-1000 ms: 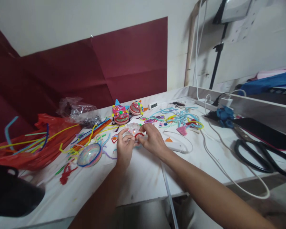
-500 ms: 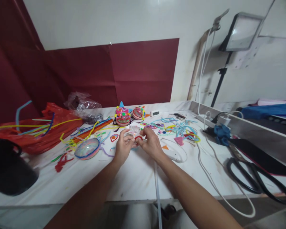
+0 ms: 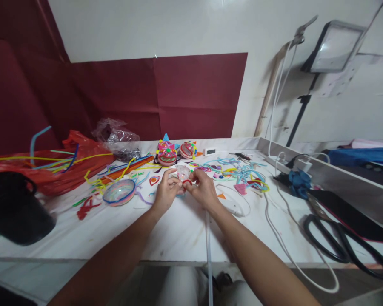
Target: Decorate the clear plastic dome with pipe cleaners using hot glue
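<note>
My left hand and my right hand meet above the white table, fingers pinched together. Between their fingertips is a short, bent red pipe cleaner. Just behind the fingers sits a clear, pale speckled piece, partly covered by the hands. A red-rimmed ornament with an orange middle lies left of my left hand. Under my right forearm a white glue gun shows in part, near a small orange triangle.
A clear bowl with a blue rim stands left. Two colourful decorated balls stand at the back. Loose pipe cleaners lie to the right. Large black scissors and white cables occupy the right side; a black container stands far left.
The view has shifted slightly, so the table's things sit a little farther right. Both hands stay together at the red pipe cleaner, with only small finger movements.
</note>
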